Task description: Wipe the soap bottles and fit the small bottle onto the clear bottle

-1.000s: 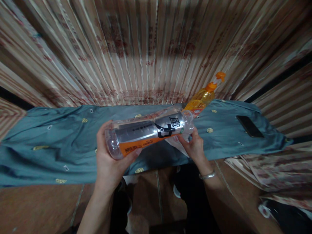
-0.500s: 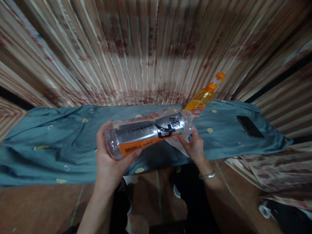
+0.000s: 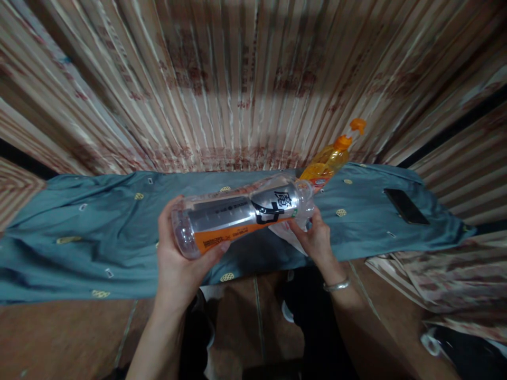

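A clear plastic bottle [image 3: 222,216] with a silver, black and orange label lies tilted in the air above the cloth. My left hand [image 3: 180,258] is wrapped round its base end, thumb along the underside of the label. At the neck end, my right hand [image 3: 317,235] pinches a crumpled clear plastic bag or film [image 3: 291,235], part of which hangs below the bottle. Whether the right fingers also touch the bottle neck is hidden. Just behind that neck stands a spray bottle [image 3: 322,163] with yellow liquid and an orange nozzle.
A teal patterned cloth [image 3: 99,227] covers the long low surface. Toward its right end lies a black phone [image 3: 406,206]. Pleated curtains [image 3: 222,95] hang behind. Below are brown floor tiles [image 3: 237,327] and my dark-clothed legs; a dark shoe-like item [image 3: 463,351] is at lower right.
Almost nothing differs. The bottle and both hands keep the same hold, with only a very slight shift of the left hand and the bottle's base to the right.
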Motion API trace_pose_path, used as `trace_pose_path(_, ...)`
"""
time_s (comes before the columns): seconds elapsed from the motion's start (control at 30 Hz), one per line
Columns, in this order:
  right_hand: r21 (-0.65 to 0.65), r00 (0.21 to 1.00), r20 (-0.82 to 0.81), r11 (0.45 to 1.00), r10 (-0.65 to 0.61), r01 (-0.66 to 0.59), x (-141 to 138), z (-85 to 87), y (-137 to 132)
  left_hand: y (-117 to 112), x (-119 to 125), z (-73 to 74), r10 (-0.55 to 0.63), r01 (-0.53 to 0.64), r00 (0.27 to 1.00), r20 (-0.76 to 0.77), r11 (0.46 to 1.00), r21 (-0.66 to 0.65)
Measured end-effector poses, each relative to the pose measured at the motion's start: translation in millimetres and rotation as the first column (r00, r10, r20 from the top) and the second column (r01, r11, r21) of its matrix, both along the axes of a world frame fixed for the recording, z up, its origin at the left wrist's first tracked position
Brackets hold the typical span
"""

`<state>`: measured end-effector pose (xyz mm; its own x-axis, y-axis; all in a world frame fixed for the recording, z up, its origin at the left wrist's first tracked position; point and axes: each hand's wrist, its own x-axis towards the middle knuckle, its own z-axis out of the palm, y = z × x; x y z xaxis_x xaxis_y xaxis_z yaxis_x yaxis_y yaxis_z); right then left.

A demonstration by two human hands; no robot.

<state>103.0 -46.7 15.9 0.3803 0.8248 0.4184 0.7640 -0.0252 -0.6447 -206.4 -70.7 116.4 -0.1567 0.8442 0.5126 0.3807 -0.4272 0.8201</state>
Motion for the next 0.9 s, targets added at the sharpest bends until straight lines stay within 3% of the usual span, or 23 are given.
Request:
trace_pose_path(0.43,0.015,0.999,-0.004,0.999,0.047,-0.047,0.8,0.9,-0.9,2.9,3.4,-2.4,0.014,-0.002,0.993,0.115,0.995,-0.103)
trace_pose_path(0.9,0.016,1.000,0.004,0.999,0.027,-0.027,0.3,-1.4,0.2,0.0,4.9,4.7,0.042,-0.028,0.995,0.095,0.990,-0.136)
